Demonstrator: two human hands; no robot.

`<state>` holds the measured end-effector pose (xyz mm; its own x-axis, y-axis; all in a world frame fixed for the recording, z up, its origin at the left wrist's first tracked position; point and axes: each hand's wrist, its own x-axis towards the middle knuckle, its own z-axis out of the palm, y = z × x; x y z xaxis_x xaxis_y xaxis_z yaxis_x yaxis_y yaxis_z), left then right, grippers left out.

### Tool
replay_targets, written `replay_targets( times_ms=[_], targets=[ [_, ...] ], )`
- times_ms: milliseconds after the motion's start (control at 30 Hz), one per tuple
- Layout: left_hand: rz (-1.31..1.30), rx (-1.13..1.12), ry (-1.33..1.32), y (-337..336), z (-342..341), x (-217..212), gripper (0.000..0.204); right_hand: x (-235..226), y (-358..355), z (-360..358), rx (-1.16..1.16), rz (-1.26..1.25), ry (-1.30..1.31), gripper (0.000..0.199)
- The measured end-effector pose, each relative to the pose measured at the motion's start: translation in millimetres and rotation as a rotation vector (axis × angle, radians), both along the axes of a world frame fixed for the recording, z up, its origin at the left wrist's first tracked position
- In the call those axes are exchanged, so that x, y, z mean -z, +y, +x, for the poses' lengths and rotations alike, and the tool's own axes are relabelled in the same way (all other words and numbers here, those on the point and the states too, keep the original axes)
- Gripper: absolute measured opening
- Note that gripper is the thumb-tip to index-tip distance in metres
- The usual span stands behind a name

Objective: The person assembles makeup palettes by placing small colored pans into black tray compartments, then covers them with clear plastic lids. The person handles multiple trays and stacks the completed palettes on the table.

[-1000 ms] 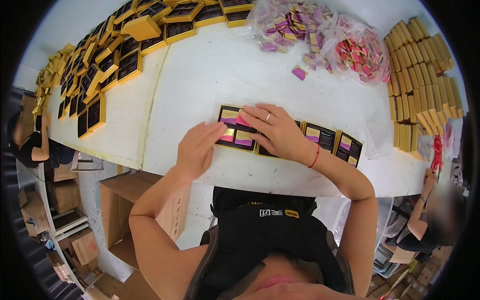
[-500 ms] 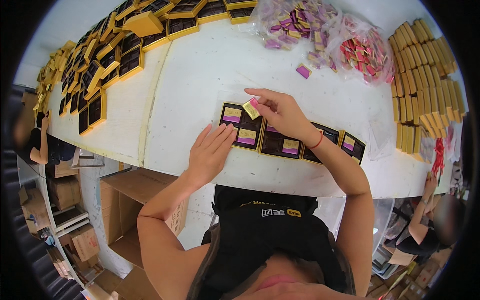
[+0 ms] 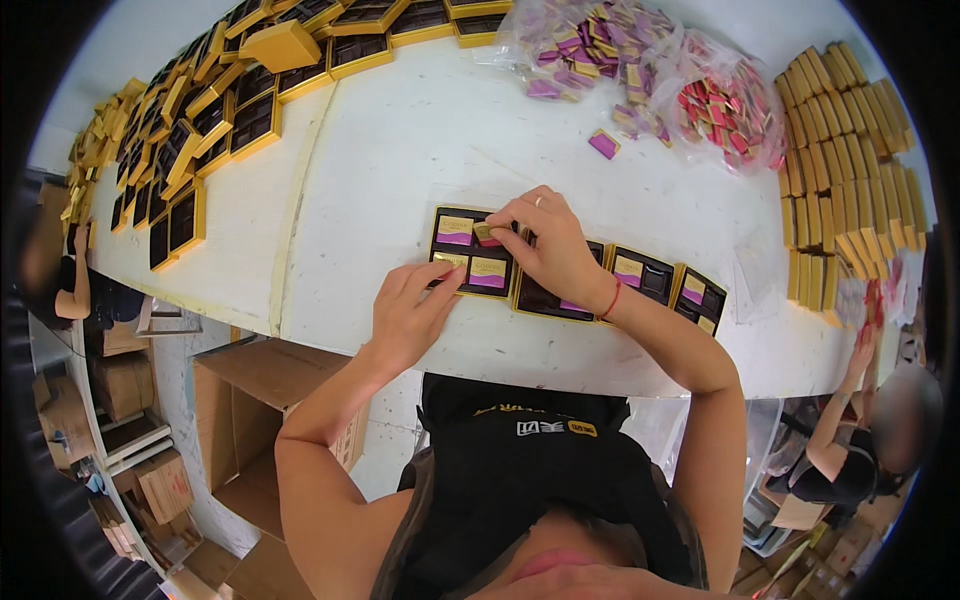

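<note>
Four-compartment gold-rimmed trays with dark inserts stand in a row before me. In the leftmost tray (image 3: 476, 212), two gold-and-purple wrapped chocolates (image 3: 455, 231) show plainly. My right hand (image 3: 550, 245) pinches a gold-and-red wrapped chocolate (image 3: 486, 234) at the upper right compartment, tilted rather than flat. My left hand (image 3: 408, 312) rests at the tray's lower left corner, fingers apart, fingertips on a gold wrapped piece (image 3: 449, 262) that they partly cover. The second tray (image 3: 536, 298) is partly hidden under my right hand. Farther right, the third tray (image 3: 655, 279) and fourth tray (image 3: 707, 297) hold some chocolates.
Bags of purple chocolates (image 3: 590, 50) and red chocolates (image 3: 722, 112) lie at the back; a loose purple chocolate (image 3: 604, 144) sits nearby. Dark-lined gold trays (image 3: 255, 125) pile up left, gold boxes (image 3: 840, 170) right. An open carton (image 3: 240, 420) stands below; two people work at the sides.
My right hand has lowered the chocolate into the upper right compartment. My left fingers have drawn back slightly, uncovering the gold piece at lower left.
</note>
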<state>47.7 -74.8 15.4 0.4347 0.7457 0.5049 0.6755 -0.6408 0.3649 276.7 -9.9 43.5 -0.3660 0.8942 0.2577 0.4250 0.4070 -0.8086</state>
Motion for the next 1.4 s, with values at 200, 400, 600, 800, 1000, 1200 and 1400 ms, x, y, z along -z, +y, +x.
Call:
replay_targets(
  times_ms=[200,400,600,800,1000,1200,1400],
  targets=[
    [-0.005,0.007,0.02,-0.2,2.7,-0.1,0.045,12.3,-2.7,6.9,-0.037,0.351,-0.247,0.01],
    [-0.011,0.115,0.053,12.5,5.8,-14.6,0.041,-11.5,-19.8,28.5,-0.205,0.376,-0.386,0.024],
    [0.054,0.435,-0.02,91.1,87.0,-72.9,0.031,-17.1,71.7,167.3,0.444,0.511,0.016,0.014],
    [-0.028,0.547,-0.011,220.7,312.6,-69.1,0.019,44.3,141.1,337.4,1.049,0.12,-0.58,0.024],
    [-0.179,0.36,0.153,298.9,383.1,-5.8,0.016,21.9,138.2,326.4,0.863,0.004,-0.447,0.028],
    [-0.552,0.44,-0.367,263.9,361.9,-39.5,0.017,-19.6,68.2,307.9,0.55,-0.301,0.626,0.038],
    [-0.921,0.457,-0.589,174.3,263.3,-94.8,0.024,-58.6,-4.1,244.6,0.351,-0.448,0.802,0.03]
  ],
)
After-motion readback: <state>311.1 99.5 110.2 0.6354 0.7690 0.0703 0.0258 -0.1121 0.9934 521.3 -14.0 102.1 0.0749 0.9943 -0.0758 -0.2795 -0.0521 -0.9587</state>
